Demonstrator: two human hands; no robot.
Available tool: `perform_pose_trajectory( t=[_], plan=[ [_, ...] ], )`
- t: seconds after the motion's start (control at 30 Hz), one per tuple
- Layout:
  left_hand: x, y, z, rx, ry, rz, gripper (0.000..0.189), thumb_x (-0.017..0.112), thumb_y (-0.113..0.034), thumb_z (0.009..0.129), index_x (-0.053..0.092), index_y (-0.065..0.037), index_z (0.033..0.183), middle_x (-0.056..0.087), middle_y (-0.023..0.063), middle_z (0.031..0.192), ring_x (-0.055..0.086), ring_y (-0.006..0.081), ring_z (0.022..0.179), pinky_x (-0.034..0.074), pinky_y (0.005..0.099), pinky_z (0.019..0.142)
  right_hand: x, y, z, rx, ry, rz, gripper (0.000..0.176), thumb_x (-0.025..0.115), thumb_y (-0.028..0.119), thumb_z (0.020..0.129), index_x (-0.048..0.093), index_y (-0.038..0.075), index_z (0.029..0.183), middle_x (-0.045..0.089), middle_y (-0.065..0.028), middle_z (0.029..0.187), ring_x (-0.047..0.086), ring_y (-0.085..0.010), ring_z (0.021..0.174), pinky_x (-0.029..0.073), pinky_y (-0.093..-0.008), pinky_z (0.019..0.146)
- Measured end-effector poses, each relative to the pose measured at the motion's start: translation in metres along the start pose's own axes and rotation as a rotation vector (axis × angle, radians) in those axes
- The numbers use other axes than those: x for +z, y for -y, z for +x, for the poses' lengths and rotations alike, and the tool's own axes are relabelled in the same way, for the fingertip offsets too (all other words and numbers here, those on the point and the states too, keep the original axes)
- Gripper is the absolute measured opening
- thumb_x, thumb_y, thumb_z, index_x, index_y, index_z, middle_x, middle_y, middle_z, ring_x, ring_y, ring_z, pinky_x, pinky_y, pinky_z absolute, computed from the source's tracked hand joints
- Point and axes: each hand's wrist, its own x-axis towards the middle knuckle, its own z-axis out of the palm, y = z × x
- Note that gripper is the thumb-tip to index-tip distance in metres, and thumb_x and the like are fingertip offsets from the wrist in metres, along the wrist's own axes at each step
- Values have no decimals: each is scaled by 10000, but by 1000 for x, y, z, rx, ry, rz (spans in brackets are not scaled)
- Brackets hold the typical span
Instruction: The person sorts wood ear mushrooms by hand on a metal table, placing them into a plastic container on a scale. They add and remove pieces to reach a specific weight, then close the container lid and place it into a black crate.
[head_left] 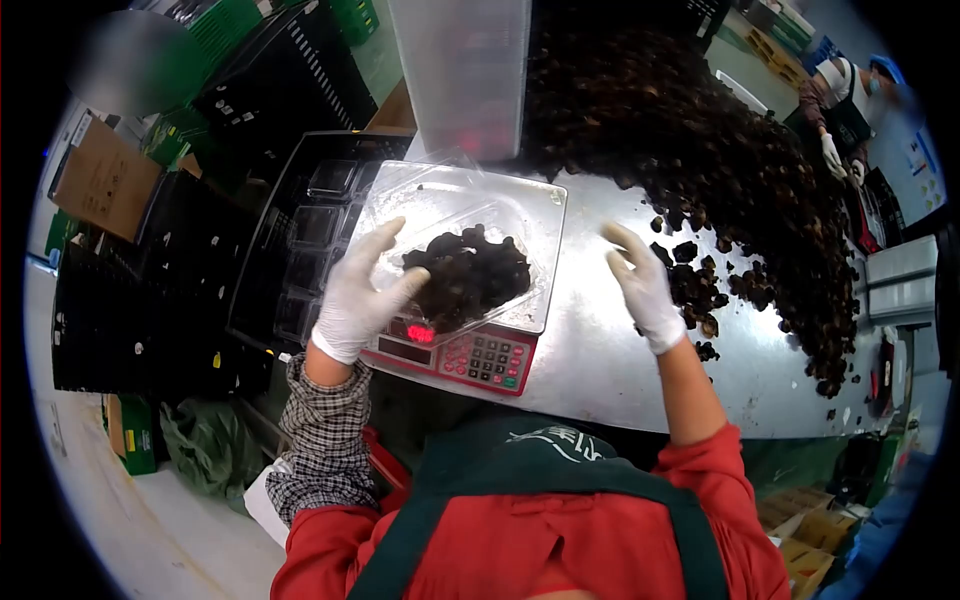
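A clear plastic clamshell (pixel 505 217) of dark wood-ear mushrooms (pixel 475 268) sits on a digital scale (pixel 548 212), left hand (pixel 365 290) spread wide beside them, contact unclear, empty right hand (pixel 645 288) loosely curled over the metal table (pixel 590 350).

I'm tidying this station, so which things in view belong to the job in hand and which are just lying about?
Likely in the job:
digital scale
clear plastic container
dark mushrooms inside it
mushroom heap
other clear containers

Apparently just lying about:
cardboard box
crumpled green plastic
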Motion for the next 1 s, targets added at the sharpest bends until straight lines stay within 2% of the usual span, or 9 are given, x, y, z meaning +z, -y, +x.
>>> perform_pose_trajectory(
  t=[0.1, 0.17, 0.23, 0.33, 0.43, 0.57, 0.63, 0.77, 1.0],
  plan=[
    [-28, 8, -8, -85, -167, -112, 434, 682, -65, 841, 560, -1, 1252, 636, 125, 1150, 613, 178, 1020, 485, 295, 912, -49, -44, -50, 69, -195, -185, 402, 615, 129, 896, 526, 13, 1270, 541, -150, 1285, 567, -226, 1103, 456, -343, 939],
    [-39, 23, -20, -119, -317, -184, 371, 672, -83, 854, 585, 20, 1200, 638, 113, 1116, 622, 167, 989, 494, 271, 868, -76, -71, -98, 207, -427, -175, 445, 617, 153, 898, 497, -17, 1291, 482, -184, 1338, 514, -275, 1182, 412, -377, 994],
    [-44, 30, -32, -100, -401, -175, 271, 650, -67, 875, 617, 23, 1129, 655, 86, 1038, 627, 141, 903, 496, 246, 818, -109, -125, -159, 302, -569, -686, 552, 625, 213, 898, 426, -55, 1337, 403, -232, 1390, 410, -338, 1276, 324, -424, 1069],
    [-38, 33, -44, -44, -460, -146, 190, 648, -55, 871, 653, 21, 1045, 666, 79, 966, 622, 129, 848, 495, 234, 765, -107, -171, -219, 496, -653, -688, 668, 620, 264, 901, 319, -73, 1392, 315, -282, 1428, 303, -396, 1332, 235, -460, 1115],
    [-18, 8, -45, 95, -379, -37, 149, 662, -8, 813, 666, 6, 961, 660, 110, 914, 635, 201, 805, 497, 267, 734, -72, -165, -212, 328, -545, -724, 737, 680, 200, 843, 288, -59, 1410, 304, -284, 1433, 290, -400, 1341, 220, -449, 1130],
    [34, -32, -40, 627, -44, 95, 355, 751, -92, 706, 626, -13, 1028, 641, 124, 927, 619, 296, 843, 495, 362, 771, -29, -146, -159, 118, -439, -807, 812, 768, 197, 715, 367, -31, 1382, 362, -259, 1414, 310, -407, 1340, 246, -459, 1117],
    [60, -35, -41, 583, 126, 283, 523, 767, -189, 688, 579, -26, 1148, 583, 118, 1121, 555, 296, 997, 454, 408, 862, -18, -132, -143, 82, -406, -875, 637, 741, 208, 731, 508, 59, 1305, 408, -264, 1362, 387, -408, 1265, 316, -463, 1061],
    [74, -22, -40, 495, 178, 447, 572, 760, -209, 686, 564, -28, 1191, 548, 120, 1171, 498, 313, 1059, 420, 428, 917, -29, -141, -132, -76, -448, -966, 262, 648, 105, 784, 625, 68, 1042, 578, -180, 1115, 530, -367, 1001, 431, -452, 876],
    [21, -16, -47, 512, -125, 215, 386, 729, -38, 705, 625, -14, 1076, 619, 152, 1087, 599, 319, 957, 480, 396, 838, -41, -145, -107, -40, -425, -800, 190, 567, -9, 801, 618, 42, 976, 603, -154, 913, 563, -362, 861, 461, -441, 757]
  ],
)
